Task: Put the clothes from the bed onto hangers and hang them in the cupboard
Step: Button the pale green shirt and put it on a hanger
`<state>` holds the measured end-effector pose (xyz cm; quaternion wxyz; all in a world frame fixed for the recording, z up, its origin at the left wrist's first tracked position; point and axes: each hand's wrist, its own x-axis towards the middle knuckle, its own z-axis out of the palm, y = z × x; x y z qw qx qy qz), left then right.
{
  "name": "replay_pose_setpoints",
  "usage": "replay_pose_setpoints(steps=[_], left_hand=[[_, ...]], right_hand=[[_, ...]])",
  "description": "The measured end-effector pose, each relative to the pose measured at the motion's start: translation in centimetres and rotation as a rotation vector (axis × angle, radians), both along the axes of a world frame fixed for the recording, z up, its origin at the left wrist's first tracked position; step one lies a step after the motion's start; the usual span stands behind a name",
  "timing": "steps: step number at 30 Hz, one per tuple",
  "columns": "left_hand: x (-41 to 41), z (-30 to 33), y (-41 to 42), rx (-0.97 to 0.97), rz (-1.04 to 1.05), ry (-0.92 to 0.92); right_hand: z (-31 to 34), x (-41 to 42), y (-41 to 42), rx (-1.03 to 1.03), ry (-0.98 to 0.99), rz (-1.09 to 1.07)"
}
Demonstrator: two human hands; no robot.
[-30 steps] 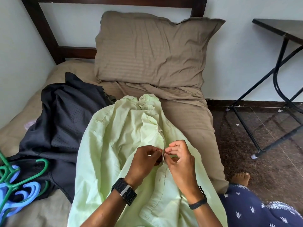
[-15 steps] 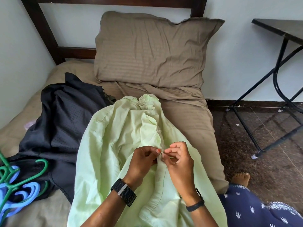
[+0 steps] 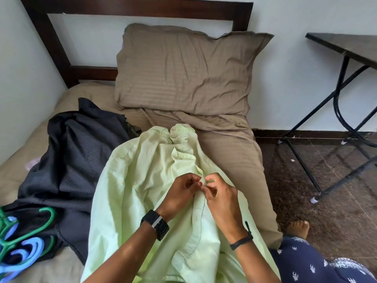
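Both hands pinching the shirt [image 3: 142,180] placket mid-bed, left hand [image 3: 179,193] and right hand [image 3: 222,199] nearly touching. Dark clothes [image 3: 77,160] beside it, hangers [image 3: 22,237] at the left edge, floor [image 3: 326,190] open on the right.

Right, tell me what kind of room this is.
Most likely a bedroom: a bed with a dark wooden headboard and a brown pillow, clothes such as a pale green shirt spread on the mattress, plastic hangers beside them.
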<state>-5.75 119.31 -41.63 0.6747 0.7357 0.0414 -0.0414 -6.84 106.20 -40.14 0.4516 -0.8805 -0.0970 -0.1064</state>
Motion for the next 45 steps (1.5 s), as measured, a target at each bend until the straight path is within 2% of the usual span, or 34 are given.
replay_pose_setpoints(steps=[3, 6, 9, 11, 13, 18, 21, 24, 26, 31, 35, 38, 45], left_hand=[[1.7, -1.7, 0.2, 0.323, -0.079, -0.06], [1.9, -3.2, 0.0, 0.472, -0.102, -0.069], [1.5, -3.2, 0.0, 0.426, -0.07, -0.064], [1.2, -2.7, 0.3, 0.347, -0.035, -0.041], [0.6, -2.1, 0.9, 0.339, 0.001, -0.067], [-2.5, -0.8, 1.5, 0.229, 0.078, 0.01], [-4.5, -1.6, 1.1, 0.385, -0.021, 0.044], [-5.3, -2.9, 0.7, 0.61, -0.071, -0.026], [-5.1, -3.6, 0.6, 0.693, -0.07, -0.058], [-5.1, -4.6, 0.2, 0.758, -0.145, -0.071], [-5.2, -4.7, 0.3, 0.748, -0.149, -0.072], [-5.2, -4.6, 0.1, 0.752, -0.148, -0.064], [-5.3, -4.8, -0.6, 0.807, -0.131, -0.033]], right_hand=[[-1.8, 1.8, -0.1, -0.055, 0.144, 0.005], [-3.0, 2.2, -0.6, -0.152, 0.288, 0.035], [-2.3, 1.3, -0.7, -0.17, 0.222, -0.01], [-1.2, 0.1, -0.3, -0.071, 0.202, -0.007], [-0.6, -1.5, 0.5, 0.046, 0.264, 0.045], [-3.0, -2.8, 0.2, -0.123, 0.31, 0.035], [-4.0, -2.8, -0.4, -0.096, 0.376, 0.02], [-4.7, -3.0, -0.5, -0.101, 0.394, 0.024], [-5.2, -3.1, -0.5, -0.151, 0.396, 0.032], [-5.8, -3.5, -0.3, -0.387, 0.323, 0.121], [-5.7, -3.6, -0.4, -0.419, 0.268, 0.175], [-5.6, -3.5, -0.9, -0.322, 0.272, 0.157], [-5.9, -4.0, -2.9, 0.134, 0.423, -0.087]])
